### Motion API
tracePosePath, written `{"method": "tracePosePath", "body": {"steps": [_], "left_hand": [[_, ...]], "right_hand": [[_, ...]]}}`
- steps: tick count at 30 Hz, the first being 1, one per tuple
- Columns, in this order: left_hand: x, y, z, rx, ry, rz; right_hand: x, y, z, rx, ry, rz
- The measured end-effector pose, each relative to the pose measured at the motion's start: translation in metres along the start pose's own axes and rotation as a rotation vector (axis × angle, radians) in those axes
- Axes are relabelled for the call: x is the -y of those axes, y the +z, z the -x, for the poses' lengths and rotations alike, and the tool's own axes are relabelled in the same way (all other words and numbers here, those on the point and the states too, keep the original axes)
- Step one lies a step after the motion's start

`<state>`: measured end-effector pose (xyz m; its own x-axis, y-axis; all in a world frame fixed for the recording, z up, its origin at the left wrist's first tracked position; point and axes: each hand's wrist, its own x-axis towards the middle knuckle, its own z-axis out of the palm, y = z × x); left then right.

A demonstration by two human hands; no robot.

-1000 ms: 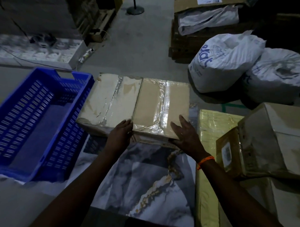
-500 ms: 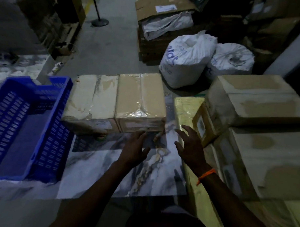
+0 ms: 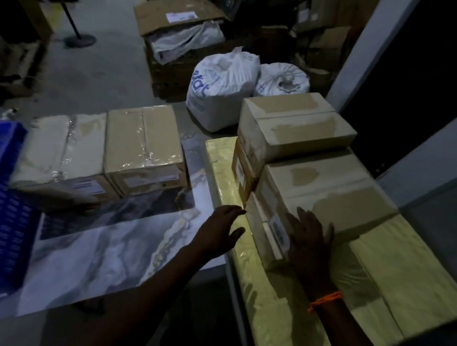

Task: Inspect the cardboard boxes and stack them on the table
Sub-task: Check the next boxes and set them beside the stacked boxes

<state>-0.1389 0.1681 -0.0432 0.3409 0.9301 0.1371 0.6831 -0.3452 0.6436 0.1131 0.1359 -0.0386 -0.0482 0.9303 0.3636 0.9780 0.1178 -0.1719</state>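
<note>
The right hand [image 3: 308, 237] lies flat, fingers spread, against the near corner of a cardboard box [image 3: 324, 203] that sits on a pale yellow wrapped surface [image 3: 376, 268] at the right; the palm presses on the box's near face beside a small white label, but nothing is gripped. An orange band circles that wrist. The left hand [image 3: 221, 227] hovers open, fingers extended toward the same box's left edge, just short of touching it, holding nothing. Behind this box a second cardboard box [image 3: 293, 124] rests partly on top of it and partly on a smaller labelled carton [image 3: 241, 169] wedged at its left. Across a narrow gap, on the marble-patterned surface [image 3: 100, 255], two more boxes stand side by side and touching: a tape-wrapped brown box [image 3: 143, 147] and, to its left, a paler plastic-wrapped box [image 3: 63, 150]. A blue perforated crate [image 3: 5, 196] sits at the far left edge. Beyond the surfaces, on the floor, stand two white sacks [image 3: 219, 95] and an open carton [image 3: 180, 19] with pale material spilling out.
</note>
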Motion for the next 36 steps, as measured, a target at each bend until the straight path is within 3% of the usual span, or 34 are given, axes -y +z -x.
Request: {"method": "tracePosePath", "body": {"steps": [5, 8, 11, 15, 18, 24, 30, 36], "left_hand": [[-0.038, 0.021, -0.02, -0.009, -0.028, -0.001], [-0.063, 0.038, -0.038, -0.083, -0.08, 0.054], [-0.091, 0.056, -0.061, -0.122, -0.194, 0.167], [-0.103, 0.068, -0.099, -0.06, -0.398, 0.325], [-0.113, 0.059, -0.108, -0.021, -0.434, 0.394], [-0.125, 0.05, -0.05, 0.168, -0.379, 0.427], [-0.134, 0.016, 0.033, 0.067, -0.394, 0.674], [-0.082, -0.044, 0.13, -0.149, -0.435, 0.587]], "right_hand": [[-0.069, -0.022, 0.041, 0.004, -0.159, -0.065], [-0.1, -0.033, 0.055, -0.019, -0.155, -0.14], [-0.107, -0.051, 0.064, -0.094, 0.193, -0.434], [-0.101, -0.066, 0.068, -0.046, 0.669, -0.878], [-0.094, -0.068, 0.073, -0.077, 0.759, -1.113], [-0.087, -0.091, 0.103, -0.139, 0.831, -1.01], [-0.052, -0.117, 0.143, -0.148, 0.803, -0.919], [0.029, -0.122, 0.156, -0.055, 0.689, -0.995]]}}
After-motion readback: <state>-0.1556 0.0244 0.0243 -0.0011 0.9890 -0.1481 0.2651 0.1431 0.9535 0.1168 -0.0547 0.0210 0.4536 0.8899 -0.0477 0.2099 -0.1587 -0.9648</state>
